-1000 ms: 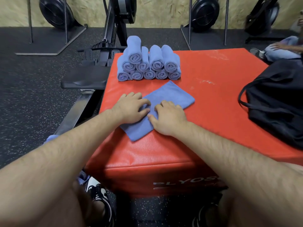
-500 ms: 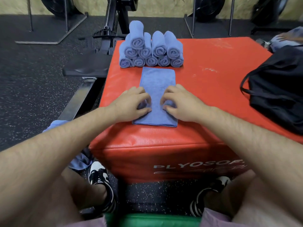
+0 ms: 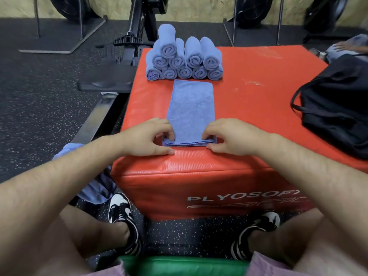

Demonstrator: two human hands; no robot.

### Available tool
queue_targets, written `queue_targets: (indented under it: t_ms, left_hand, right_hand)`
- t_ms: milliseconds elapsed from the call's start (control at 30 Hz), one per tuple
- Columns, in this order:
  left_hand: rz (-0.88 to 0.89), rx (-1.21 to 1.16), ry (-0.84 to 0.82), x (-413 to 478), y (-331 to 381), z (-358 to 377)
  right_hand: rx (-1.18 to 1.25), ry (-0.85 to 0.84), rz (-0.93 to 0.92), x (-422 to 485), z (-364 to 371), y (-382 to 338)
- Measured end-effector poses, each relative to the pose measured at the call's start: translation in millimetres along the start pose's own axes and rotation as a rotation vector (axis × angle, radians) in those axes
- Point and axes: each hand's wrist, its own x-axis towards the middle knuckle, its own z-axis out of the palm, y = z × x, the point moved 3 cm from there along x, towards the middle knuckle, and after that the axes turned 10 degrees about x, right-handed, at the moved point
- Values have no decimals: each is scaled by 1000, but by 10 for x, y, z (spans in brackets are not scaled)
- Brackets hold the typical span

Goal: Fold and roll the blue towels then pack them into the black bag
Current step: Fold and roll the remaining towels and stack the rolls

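A folded blue towel point(image 3: 191, 110) lies flat and lengthwise on the red foam box point(image 3: 258, 92). My left hand point(image 3: 147, 136) pinches its near left corner. My right hand point(image 3: 231, 135) pinches its near right corner, fingers curled over the edge. Behind the towel a stack of several rolled blue towels point(image 3: 184, 60) stands in a pyramid at the box's far edge. The black bag point(image 3: 336, 104) rests on the right side of the box, its strap looping toward the towel.
More blue cloth point(image 3: 93, 188) lies on the floor by my left foot. A rowing machine rail point(image 3: 99, 112) runs along the box's left side. Another person's hand and blue cloth point(image 3: 348, 46) show at the far right. Speckled black floor surrounds the box.
The towel was turned from a diagonal to straight lengthwise. Both hands slid from the towel's middle back to its near corners and now pinch the near edge.
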Motion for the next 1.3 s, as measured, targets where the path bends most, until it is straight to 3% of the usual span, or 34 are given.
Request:
queue_targets:
  t_ms: [167,433,700,900,1033,1167,1300]
  left_hand:
    - [-18,47,33,-15,14,-16]
    - [-63,59,67,-5,25,-2]
    - [-379,-295,141,68,27,-26]
    - [-501,-236,191,155,-22,92]
    - [-373,-133,290,171,49,101]
    - [-101,96,242,186,140,48]
    - [-21,134,182,119,141,26]
  right_hand:
    - [-77,24,3,-37,5,-23]
    - [178,192,42,-79,-57,117]
    - [210,194,123,-63,-110,186]
    - [148,188,158,11,-6,215]
    - [71,213,94,12,-3,203]
    - [20,151,8,-42,-9,122]
    - [53,116,1,-107,-34,160]
